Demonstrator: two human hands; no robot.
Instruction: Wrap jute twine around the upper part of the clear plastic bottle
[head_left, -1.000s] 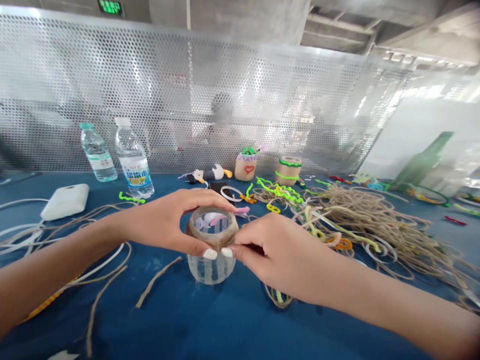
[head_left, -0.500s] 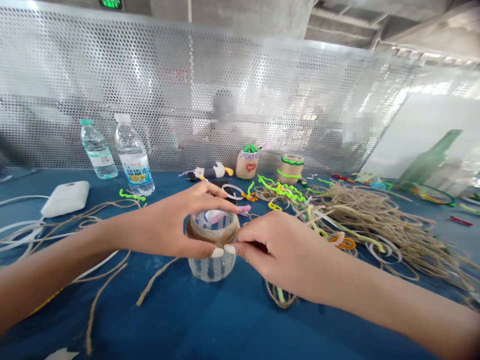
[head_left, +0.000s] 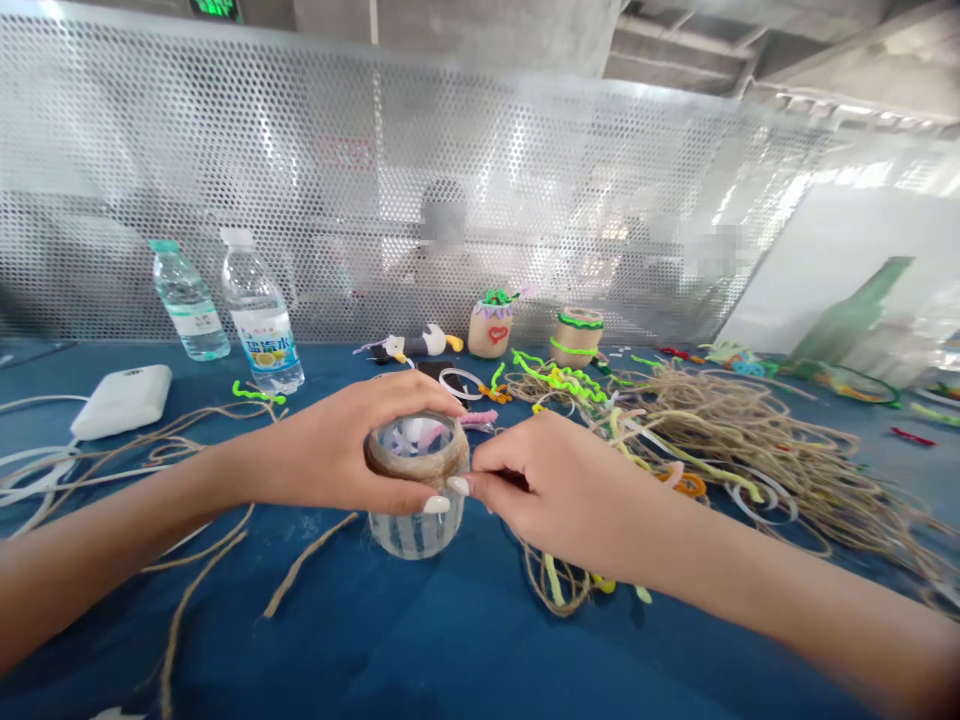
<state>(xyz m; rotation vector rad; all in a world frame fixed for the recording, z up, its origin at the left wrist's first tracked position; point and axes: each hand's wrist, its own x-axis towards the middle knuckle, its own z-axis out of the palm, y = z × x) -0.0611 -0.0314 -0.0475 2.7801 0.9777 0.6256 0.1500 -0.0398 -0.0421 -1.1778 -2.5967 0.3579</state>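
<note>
A clear ribbed glass jar (head_left: 417, 535) stands on the blue table, its upper part wound with brown twine (head_left: 424, 467). My left hand (head_left: 352, 440) wraps round the jar's left side, thumb across the front and fingers behind the rim. At the jar's right side my right hand (head_left: 551, 490) is closed in a pinch against the wound band. It seems to grip the twine's end, though the fingers mostly hide it. Below that hand lies a loop of loose twine (head_left: 559, 608) with pale yellow pieces.
Behind stand two twine-wrapped jars, one with a red heart (head_left: 491, 328), one with green bands (head_left: 577, 338). Two water bottles (head_left: 260, 320) and a white power bank (head_left: 122, 402) are at left. A large twine heap (head_left: 735, 420) spreads at right, near a green bottle (head_left: 855, 315).
The jar has tipped slightly in my left hand, and its wound band has turned a little. My right hand stays pinched at the jar's side. The whole view has shifted slightly.
</note>
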